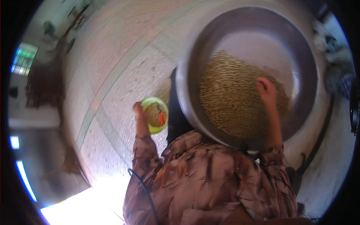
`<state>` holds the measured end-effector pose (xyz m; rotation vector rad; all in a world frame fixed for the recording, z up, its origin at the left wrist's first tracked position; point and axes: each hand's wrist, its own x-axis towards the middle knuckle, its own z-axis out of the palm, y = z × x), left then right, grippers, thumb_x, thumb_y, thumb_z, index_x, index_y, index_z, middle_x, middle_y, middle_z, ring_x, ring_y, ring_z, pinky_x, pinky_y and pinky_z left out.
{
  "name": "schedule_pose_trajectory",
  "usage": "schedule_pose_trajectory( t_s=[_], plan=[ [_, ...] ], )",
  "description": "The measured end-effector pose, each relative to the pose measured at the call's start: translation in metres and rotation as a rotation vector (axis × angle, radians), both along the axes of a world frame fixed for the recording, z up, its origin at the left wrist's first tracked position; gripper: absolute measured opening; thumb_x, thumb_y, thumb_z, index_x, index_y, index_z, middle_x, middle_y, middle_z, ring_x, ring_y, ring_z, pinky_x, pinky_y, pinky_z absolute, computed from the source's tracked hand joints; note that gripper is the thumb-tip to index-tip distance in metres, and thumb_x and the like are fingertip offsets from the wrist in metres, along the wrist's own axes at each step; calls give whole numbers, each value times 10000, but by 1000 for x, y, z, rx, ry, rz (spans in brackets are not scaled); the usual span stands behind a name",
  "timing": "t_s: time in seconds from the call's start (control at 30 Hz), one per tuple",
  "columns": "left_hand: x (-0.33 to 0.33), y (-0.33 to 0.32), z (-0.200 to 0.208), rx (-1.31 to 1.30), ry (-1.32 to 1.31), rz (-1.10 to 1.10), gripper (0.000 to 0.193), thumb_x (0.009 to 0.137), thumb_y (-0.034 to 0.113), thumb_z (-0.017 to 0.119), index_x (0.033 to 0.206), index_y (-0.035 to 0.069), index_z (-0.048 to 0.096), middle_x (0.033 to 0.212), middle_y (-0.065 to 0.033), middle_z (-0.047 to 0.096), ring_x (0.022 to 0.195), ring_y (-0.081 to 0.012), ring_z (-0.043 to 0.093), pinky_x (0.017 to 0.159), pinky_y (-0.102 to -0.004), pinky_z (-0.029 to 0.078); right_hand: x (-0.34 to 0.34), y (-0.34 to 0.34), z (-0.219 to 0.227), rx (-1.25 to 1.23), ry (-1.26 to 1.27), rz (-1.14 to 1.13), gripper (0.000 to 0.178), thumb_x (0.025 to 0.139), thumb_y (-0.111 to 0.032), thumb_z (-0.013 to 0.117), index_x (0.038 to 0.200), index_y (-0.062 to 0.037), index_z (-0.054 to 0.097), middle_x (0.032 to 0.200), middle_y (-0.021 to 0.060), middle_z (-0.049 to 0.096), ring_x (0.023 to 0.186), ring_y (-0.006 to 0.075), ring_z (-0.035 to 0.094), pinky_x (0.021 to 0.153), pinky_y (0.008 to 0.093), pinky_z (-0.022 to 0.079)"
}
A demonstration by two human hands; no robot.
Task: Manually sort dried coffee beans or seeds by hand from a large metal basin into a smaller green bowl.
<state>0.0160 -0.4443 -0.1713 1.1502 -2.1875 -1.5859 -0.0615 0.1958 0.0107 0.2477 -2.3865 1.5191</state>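
Left hand [138,109] grips round lime-green bowl [154,131]. Round grey metal basin [258,41]: tan grains [228,93] mostly left of nearer right hand [266,91], curled, hold unclear.

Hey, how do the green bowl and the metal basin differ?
The green bowl is small; the metal basin is much larger. The bowl is bright green, the basin grey. The bowl holds something orange; the basin shows nothing orange. Both are round and hold tan pieces.

Looking now at pale, green-banded floor [127,71], and at a wide metal basin [258,41] with brownish grains [228,93] spread directly across its bottom!
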Motion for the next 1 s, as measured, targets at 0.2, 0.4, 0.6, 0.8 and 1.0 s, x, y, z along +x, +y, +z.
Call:
schedule_pose_trajectory(
  t_s=[0.2, 0.4, 0.6, 0.8, 1.0],
  plan=[
    [-101, 198, 156, 178, 655, -45, 405, 847, 102, 488, 1245, 38, 448, 1241, -81, 470, 1110, -184, 443, 904, -346, 369, 14, 49, 15, 441, -62, -541, 188, 800, -167, 557, 960, -84, 610, 849, 147, 615, 750, 333, 593, 651, 418, 474],
    [-88, 358, 261, 155, 800, -528, 357, 829, -15, 474, 1186, -4, 493, 1266, -130, 477, 1200, -231, 424, 1015, -346, 321, 25, 32, 7, 500, -118, -546, 168, 769, -110, 527, 908, -75, 613, 853, 161, 609, 755, 347, 599, 666, 441, 485],
    [-65, 436, 227, 464, 690, -882, 295, 841, -82, 435, 1081, 51, 544, 1217, -116, 522, 1141, -197, 484, 899, -305, 432, 45, -36, -1, 584, -179, -38, 241, 681, -93, 547, 906, -78, 632, 886, 163, 592, 746, 335, 609, 656, 430, 501],
    [-66, 441, 202, 434, 639, -886, 286, 849, -70, 447, 1102, 41, 519, 1176, -97, 539, 1013, -158, 542, 794, -268, 466, 50, -39, 2, 392, -309, 471, 267, 713, -104, 534, 947, -134, 659, 809, 148, 636, 754, 291, 627, 642, 389, 502],
    [-64, 443, 188, 431, 525, -928, 294, 855, -39, 455, 1136, 46, 475, 1115, -78, 540, 851, -128, 593, 665, -231, 471, 23, 33, 42, 174, -220, -102, 168, 772, -150, 519, 882, -107, 639, 798, 138, 631, 744, 318, 604, 674, 399, 479]
  ],
)
